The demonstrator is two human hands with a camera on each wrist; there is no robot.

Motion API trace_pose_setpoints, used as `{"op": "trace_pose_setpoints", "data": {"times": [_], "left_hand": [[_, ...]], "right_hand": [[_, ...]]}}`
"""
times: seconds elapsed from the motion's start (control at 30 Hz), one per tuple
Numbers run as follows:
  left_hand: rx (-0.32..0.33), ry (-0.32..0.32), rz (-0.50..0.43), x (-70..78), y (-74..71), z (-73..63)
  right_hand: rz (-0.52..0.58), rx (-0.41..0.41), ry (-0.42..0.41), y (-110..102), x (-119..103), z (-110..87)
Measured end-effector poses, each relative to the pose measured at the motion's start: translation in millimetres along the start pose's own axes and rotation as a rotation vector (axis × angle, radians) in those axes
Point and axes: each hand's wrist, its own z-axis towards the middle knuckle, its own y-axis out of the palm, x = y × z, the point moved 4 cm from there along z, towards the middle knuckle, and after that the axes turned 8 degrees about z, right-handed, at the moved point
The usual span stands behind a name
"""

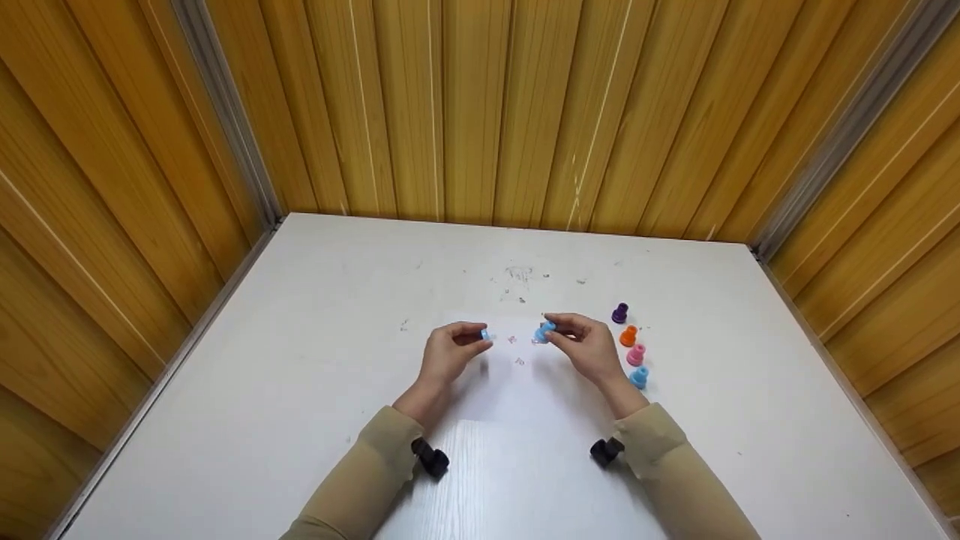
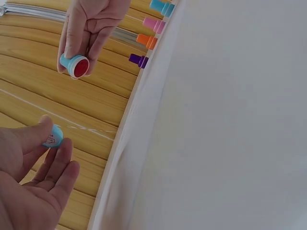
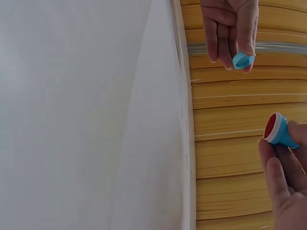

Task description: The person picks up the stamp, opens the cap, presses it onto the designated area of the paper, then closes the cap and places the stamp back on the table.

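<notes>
Between thumb and fingers, my left hand (image 1: 445,355) pinches a small light-blue cap (image 1: 485,334). In the left wrist view a printed picture shows on the cap's (image 2: 53,137) flat top; the right wrist view shows its (image 3: 243,61) hollow side. My right hand (image 1: 594,351) grips a light-blue toy stamp (image 1: 544,331) by its handle. Its round red face (image 3: 273,125) is uncovered and ringed in white. Cap and stamp are apart, both held above a white sheet of paper (image 1: 487,401) that bears several small reddish prints (image 1: 519,361).
To the right of my right hand, a purple stamp (image 1: 619,313), an orange stamp (image 1: 628,337), a pink stamp (image 1: 636,355) and another light-blue stamp (image 1: 639,378) stand in a row on the white table (image 1: 315,315). Wood-patterned walls (image 1: 472,112) enclose the back and sides.
</notes>
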Motion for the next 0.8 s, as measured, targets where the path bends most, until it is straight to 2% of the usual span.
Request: {"op": "trace_pose_setpoints", "data": {"times": [0.17,0.4,0.53,0.8], "left_hand": [[-0.005,-0.022,0.017,-6.7,-0.8,1.9],[-0.022,-0.018,0.012,-10.8,1.8,2.1],[-0.029,-0.020,0.020,-9.9,1.9,2.2],[-0.032,-0.061,0.045,-10.5,2.7,1.3]], "right_hand": [[-0.153,-0.054,0.065,0.0,5.3,7.4],[-0.345,-0.183,0.153,4.5,14.7,14.4],[-0.400,-0.239,0.205,7.9,18.5,17.3],[-0.468,-0.312,0.231,16.1,17.3,18.0]]}}
